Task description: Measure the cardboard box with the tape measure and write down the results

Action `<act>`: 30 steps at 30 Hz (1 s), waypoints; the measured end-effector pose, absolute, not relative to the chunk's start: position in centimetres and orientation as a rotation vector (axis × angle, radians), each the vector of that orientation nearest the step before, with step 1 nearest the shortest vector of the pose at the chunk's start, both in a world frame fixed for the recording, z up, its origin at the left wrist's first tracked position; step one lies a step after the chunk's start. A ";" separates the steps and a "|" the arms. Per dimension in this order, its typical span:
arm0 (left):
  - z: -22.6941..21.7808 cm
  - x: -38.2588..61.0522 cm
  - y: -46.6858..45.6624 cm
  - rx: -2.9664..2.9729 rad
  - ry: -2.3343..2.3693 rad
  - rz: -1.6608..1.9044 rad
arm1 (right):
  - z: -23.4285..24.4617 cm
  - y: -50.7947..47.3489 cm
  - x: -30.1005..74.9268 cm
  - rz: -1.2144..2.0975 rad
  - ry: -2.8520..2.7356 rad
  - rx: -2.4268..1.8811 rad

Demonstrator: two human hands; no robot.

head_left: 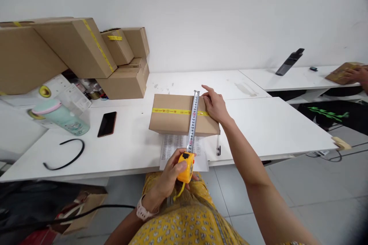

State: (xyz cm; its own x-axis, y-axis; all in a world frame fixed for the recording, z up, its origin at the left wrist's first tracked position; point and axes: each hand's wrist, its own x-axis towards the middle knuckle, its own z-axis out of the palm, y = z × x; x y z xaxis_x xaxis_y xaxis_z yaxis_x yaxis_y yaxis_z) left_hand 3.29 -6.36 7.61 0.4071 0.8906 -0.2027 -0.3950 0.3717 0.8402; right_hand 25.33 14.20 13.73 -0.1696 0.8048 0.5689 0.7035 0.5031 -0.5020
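Note:
In front of me a closed cardboard box [169, 122] with yellow printed tape along its top lies on the white table [120, 157]. My left hand [169, 178] is wrapped around a yellow tape measure [186, 166] near the table's front edge. Its metal blade [193, 122] is pulled out across the box top, with the hooked end by the far edge. At the right part of the box rests my right hand [215, 106], index finger stretched out and thumb apart beside the blade's end. Under the box's near side sticks out a printed sheet [172, 145].
Several cardboard boxes [123, 82] are stacked at the left. Near them are a mint tumbler [63, 116], a phone [107, 124] and a black headband [79, 157]. A pen [219, 148] lies right of the sheet. Another person's hand [358, 74] touches a box [340, 72] far right.

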 end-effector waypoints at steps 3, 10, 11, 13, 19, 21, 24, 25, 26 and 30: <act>7.7 3.1 -6.8 0.775 0.732 0.924 | 13.7 14.1 25.3 0.003 -2.011 -1.281; 7.1 3.4 -7.7 0.799 0.691 0.928 | 13.4 14.6 25.6 -0.044 -2.096 -1.229; 6.9 3.5 -7.9 0.810 0.684 0.921 | 13.3 14.7 25.7 -0.037 -2.097 -1.230; 6.7 3.5 -8.0 0.831 0.676 0.903 | 13.2 14.7 25.6 -0.029 -2.093 -1.245; 6.8 3.5 -8.2 0.851 0.694 0.885 | 13.2 14.6 25.5 0.000 -2.068 -1.232; 6.7 3.5 -8.2 0.854 0.695 0.886 | 13.3 14.6 25.5 0.006 -2.062 -1.222; 6.5 3.7 -8.2 0.857 0.690 0.899 | 13.4 14.5 25.5 0.007 -2.060 -1.240; 6.5 3.8 -8.2 0.861 0.688 0.902 | 13.4 14.4 25.4 0.008 -2.062 -1.248; 6.5 3.8 -8.3 0.862 0.687 0.901 | 13.5 14.3 25.4 0.011 -2.066 -1.253; 6.4 3.2 -8.7 0.882 0.640 0.913 | 13.7 14.1 25.4 0.011 -2.052 -1.280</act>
